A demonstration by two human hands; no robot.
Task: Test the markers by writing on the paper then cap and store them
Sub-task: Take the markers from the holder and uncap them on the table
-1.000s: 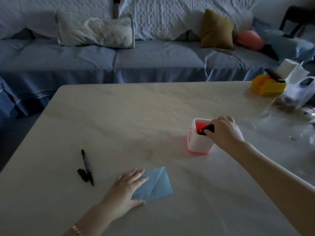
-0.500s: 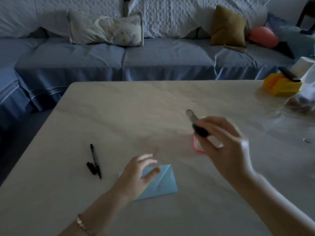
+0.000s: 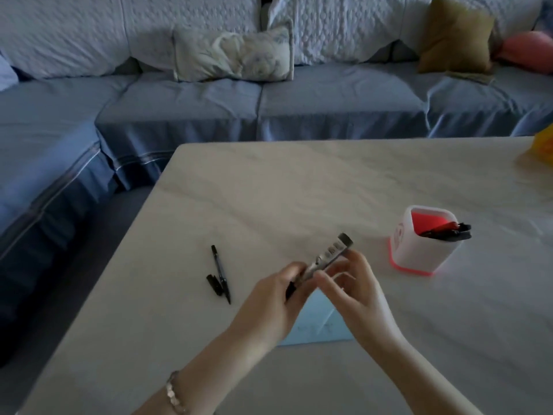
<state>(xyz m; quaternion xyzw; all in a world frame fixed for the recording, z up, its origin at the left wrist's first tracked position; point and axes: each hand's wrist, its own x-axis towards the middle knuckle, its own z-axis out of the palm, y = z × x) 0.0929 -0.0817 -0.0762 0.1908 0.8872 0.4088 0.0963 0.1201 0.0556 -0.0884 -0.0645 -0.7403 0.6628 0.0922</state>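
Hands meet over a sheet of pale blue paper (image 3: 317, 327) as a person readies a marker (image 3: 332, 254) for testing at a living-room table (image 3: 299, 190). The left hand (image 3: 278, 298) curls round the marker's dark lower end, while the right hand (image 3: 356, 292) pinches the barrel higher up between thumb and fingers. The marker is held tilted just above the paper, its flat tail pointing up toward the far right. Whether the cap is on or partly off cannot be told, since the left fingers hide that end.

Judging by the scene, the job is somewhere in the middle. This marker appears to be at the uncapping step, with writing, capping and storing all to come. Faint marks seem to show on the paper, too small to read. A thin black pen (image 3: 220, 274) lies on the table to the left, apart from the paper, with its loose cap (image 3: 214, 284) touching it, so it awaits capping and storing. Several dark and red markers (image 3: 449, 230) lean against the right rim of the holder (image 3: 419, 250), though nothing shows whether those have been tested.

The held marker is a stubby cylinder with a grey printed label and dark ends. The holder is a rounded-square tub, smooth white outside, red inside and at its base. The tabletop looks pale, smooth and faintly veined like marble. The paper shows 1 diagonal fold.
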